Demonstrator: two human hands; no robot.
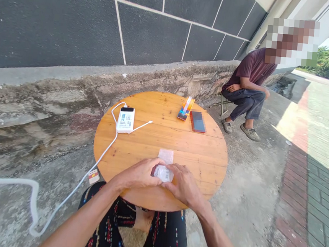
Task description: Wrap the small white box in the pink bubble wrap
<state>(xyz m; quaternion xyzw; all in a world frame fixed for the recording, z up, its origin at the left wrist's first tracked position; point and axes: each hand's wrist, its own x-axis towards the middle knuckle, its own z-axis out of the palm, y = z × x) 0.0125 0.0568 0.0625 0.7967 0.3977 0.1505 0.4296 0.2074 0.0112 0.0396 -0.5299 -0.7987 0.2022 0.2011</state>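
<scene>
Fingers of the left hand [141,172] and right hand [184,182] close around a small white rectangular packet with a printed label [163,173], gripping it from nine and three o'clock. On each hand, thumb and forefinger stand apart by about the packet's depth, thumbs on its near edge, forefingers at its far edge; the remaining fingers are partly hidden. The packet is near six o'clock on a round, varnished, yellow-brown wooden table [151,141]. A translucent, pale, flat strip of wrapping [166,155] extends from behind the packet toward twelve. At ten o'clock lies a white, black-topped power bank with white cables [126,121]; at one, an orange tape dispenser [185,109]. Beyond the table, toward two, a person in a maroon shirt [251,75] sits on a stool.
</scene>
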